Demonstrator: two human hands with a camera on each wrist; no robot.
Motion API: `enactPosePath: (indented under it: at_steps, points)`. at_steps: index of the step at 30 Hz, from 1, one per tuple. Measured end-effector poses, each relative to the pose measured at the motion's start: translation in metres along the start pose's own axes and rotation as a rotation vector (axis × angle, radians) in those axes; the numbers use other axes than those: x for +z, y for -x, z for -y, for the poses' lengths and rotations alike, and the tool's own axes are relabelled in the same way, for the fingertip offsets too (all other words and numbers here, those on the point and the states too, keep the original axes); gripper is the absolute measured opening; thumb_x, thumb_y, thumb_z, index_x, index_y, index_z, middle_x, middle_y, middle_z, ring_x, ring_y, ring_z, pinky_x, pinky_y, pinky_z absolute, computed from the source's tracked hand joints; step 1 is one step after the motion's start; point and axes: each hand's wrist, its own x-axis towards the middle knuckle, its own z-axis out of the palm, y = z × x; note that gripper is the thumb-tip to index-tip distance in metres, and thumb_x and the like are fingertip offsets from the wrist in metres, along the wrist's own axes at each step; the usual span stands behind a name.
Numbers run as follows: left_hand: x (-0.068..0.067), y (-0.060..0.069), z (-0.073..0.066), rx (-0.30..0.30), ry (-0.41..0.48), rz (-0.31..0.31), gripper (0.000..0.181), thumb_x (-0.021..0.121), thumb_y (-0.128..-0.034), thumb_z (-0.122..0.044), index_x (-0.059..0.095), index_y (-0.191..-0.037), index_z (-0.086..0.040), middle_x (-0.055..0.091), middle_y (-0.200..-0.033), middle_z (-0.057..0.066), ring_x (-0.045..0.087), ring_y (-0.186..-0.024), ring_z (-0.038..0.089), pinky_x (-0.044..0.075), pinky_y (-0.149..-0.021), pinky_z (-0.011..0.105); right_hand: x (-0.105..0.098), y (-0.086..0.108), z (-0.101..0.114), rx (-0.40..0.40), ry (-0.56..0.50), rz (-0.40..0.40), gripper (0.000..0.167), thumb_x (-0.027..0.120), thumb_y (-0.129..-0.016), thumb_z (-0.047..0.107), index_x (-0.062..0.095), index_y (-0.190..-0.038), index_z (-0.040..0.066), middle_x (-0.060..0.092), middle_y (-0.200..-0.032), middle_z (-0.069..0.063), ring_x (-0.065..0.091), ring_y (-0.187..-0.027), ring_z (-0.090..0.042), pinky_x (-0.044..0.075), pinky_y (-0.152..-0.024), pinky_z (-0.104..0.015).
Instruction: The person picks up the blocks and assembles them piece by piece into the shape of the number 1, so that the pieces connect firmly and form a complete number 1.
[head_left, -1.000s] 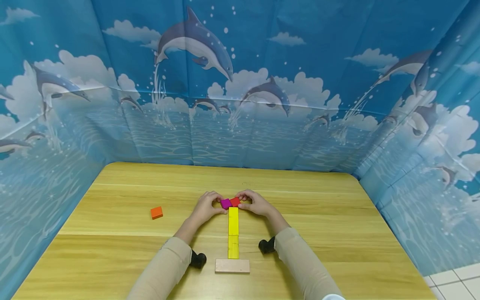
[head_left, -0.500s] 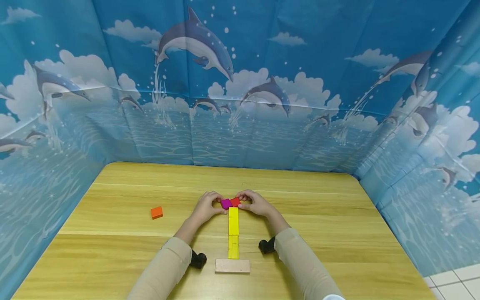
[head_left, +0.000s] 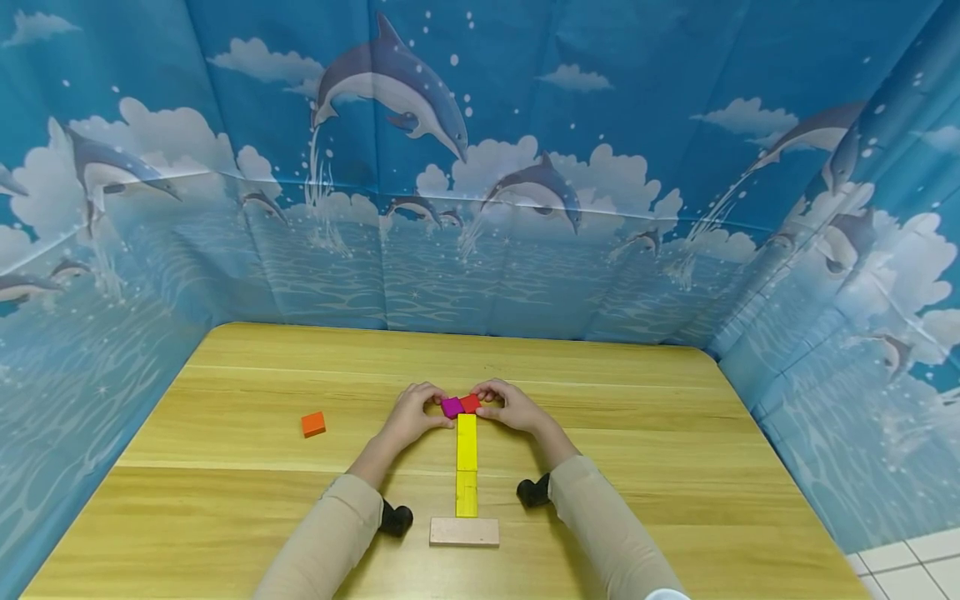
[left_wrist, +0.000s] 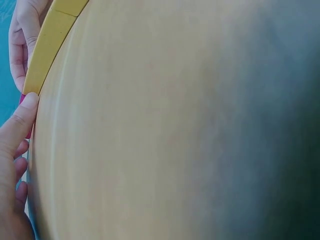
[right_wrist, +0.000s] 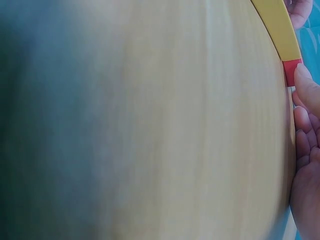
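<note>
Two small blocks, one purple (head_left: pixel 452 407) and one red (head_left: pixel 469 403), lie side by side at the far end of a row of two yellow blocks (head_left: pixel 467 443). My left hand (head_left: pixel 411 415) pinches the purple block between thumb and fingers. From the other side, my right hand (head_left: pixel 514 407) grips the red block; its thumb lies against the red face (right_wrist: pixel 290 73) in the right wrist view. At the near end of the yellow row, a pale wooden block (head_left: pixel 464 532) lies crosswise. In the left wrist view the left thumb mostly hides the purple block.
An orange block (head_left: pixel 313 425) lies on the wooden table (head_left: pixel 225 508), left of the hands. A dolphin-print curtain (head_left: pixel 480 250) hangs behind the table and along both sides. Black wrist cameras (head_left: pixel 396 518) stick out inward from the sleeves.
</note>
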Motion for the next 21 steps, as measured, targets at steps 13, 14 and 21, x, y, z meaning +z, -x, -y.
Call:
enactPosePath:
  at_steps: [13,14,21]
  points:
    - [-0.005,0.002,0.0,0.01,0.085,0.015,0.042,0.082,-0.0642,-0.023,0.065,-0.1,-0.008,0.06,-0.088,-0.002,0.048,-0.087,0.017,0.04,-0.083,0.036,0.0,-0.001,-0.001,-0.001,0.006,-0.002,0.031,0.059,-0.087,0.002,0.052,-0.115,-0.01,0.053,-0.103,-0.023,0.046,-0.094,-0.038,0.037,-0.086,-0.048]
    - [-0.006,0.002,0.0,0.008,0.104,0.014,0.043,0.082,-0.0644,-0.023,0.065,-0.101,-0.007,0.06,-0.089,-0.001,0.049,-0.089,0.017,0.041,-0.083,0.036,0.0,-0.001,-0.001,-0.001,0.008,-0.003,0.031,0.059,-0.087,0.002,0.052,-0.115,-0.01,0.053,-0.102,-0.023,0.046,-0.094,-0.038,0.038,-0.086,-0.048]
    - [-0.016,0.006,0.001,0.015,0.179,-0.03,0.045,0.081,-0.0665,-0.018,0.063,-0.105,-0.004,0.062,-0.096,0.006,0.05,-0.093,0.022,0.042,-0.083,0.04,0.0,-0.001,-0.004,-0.014,0.009,-0.004,0.032,0.059,-0.086,0.002,0.052,-0.115,-0.01,0.053,-0.103,-0.023,0.047,-0.093,-0.036,0.038,-0.085,-0.046]
